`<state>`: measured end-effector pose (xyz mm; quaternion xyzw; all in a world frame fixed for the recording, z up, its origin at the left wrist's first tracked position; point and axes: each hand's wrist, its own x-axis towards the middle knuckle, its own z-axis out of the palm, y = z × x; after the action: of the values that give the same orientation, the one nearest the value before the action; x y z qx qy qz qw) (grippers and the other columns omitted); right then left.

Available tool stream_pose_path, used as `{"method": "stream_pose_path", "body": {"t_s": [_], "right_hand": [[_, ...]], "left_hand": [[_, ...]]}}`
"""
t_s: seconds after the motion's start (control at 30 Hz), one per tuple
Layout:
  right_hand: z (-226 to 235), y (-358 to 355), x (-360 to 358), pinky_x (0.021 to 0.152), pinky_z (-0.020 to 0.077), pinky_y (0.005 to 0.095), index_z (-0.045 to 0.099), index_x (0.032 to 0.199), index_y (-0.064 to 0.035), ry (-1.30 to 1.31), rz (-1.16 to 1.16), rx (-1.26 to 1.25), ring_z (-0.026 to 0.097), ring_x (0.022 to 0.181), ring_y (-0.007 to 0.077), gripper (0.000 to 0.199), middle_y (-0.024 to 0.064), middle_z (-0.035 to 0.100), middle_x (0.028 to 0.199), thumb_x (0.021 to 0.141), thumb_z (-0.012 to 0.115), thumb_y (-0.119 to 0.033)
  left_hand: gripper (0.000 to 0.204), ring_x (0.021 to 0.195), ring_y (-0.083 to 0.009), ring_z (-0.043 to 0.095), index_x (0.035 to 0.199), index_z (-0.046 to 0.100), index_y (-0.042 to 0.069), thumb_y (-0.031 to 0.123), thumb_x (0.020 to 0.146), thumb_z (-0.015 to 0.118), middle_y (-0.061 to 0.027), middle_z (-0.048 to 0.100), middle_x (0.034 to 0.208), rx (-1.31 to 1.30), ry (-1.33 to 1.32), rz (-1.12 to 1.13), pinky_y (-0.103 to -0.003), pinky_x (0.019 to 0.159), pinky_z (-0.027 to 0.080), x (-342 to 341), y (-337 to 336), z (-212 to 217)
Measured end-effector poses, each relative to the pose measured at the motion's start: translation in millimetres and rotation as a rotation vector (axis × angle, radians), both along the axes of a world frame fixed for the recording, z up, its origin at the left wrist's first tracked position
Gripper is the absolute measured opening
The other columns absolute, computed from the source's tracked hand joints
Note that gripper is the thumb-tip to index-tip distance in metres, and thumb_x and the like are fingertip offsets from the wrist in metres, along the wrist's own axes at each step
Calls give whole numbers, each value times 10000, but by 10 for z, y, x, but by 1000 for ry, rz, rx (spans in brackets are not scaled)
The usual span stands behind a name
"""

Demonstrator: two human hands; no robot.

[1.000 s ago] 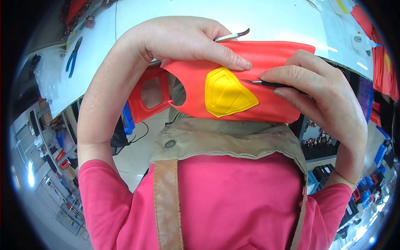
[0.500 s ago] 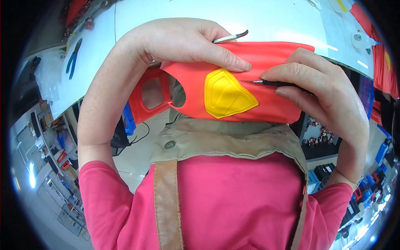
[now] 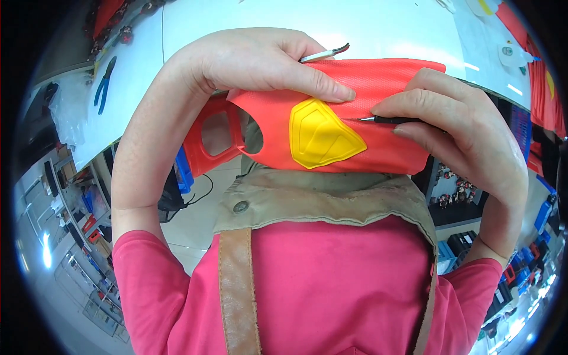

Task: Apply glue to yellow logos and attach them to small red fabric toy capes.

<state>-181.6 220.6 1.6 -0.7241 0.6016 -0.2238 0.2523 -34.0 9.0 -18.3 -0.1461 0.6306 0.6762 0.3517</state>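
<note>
A red textured soft piece [image 3: 402, 139], perhaps a costume torso, lies across my lap by the table edge, with a curved cut-out at its left. On it sits a raised yellow emblem [image 3: 316, 136]. My left hand [image 3: 266, 62] grips its upper edge, thumb flat on the front beside the emblem; the other fingers are mostly hidden behind. A slim white stick with a dark curved tip [image 3: 324, 54] pokes out beside that hand. Between thumb and fingers, my right hand [image 3: 449, 118] pinches a thin black-handled tool [image 3: 393, 120], its pointed metal tip against the red surface right of the emblem.
The white table [image 3: 378, 29] lies ahead. Blue-handled pliers [image 3: 105, 86] rest at its left, a small white bottle [image 3: 513, 56] at its right, near more red pieces [image 3: 541, 89]. A red plastic frame [image 3: 214, 133] and a blue bin [image 3: 182, 168] stand below the table edge.
My right hand and the black-handled tool have shifted very slightly, with the tip still on the red surface. The left hand keeps its hold almost unmoved.
</note>
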Motion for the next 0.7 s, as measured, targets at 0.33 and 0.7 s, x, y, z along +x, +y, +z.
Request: {"method": "stream_pose_path", "body": {"t_s": [0.33, 0.7], "right_hand": [[-48, 13, 48, 665, 481, 364, 647, 1051, -40, 22, -46, -12, 591, 787, 287, 251, 119, 587, 882, 801, 671, -57], [-5, -5, -14, 663, 477, 372, 644, 1047, -29, 0, 8, 8, 585, 778, 291, 242, 121, 586, 866, 807, 661, -58]], "left_hand": [[468, 855, -110, 679, 1141, 624, -26, 337, 857, 707, -85, 703, 1010, -47, -23, -3, -235, 753, 555, -17, 1, 54], [406, 827, -84, 674, 1073, 655, 8, 346, 856, 718, -47, 708, 971, -27, 16, 21, -222, 737, 553, 0, 7, 25]]}}
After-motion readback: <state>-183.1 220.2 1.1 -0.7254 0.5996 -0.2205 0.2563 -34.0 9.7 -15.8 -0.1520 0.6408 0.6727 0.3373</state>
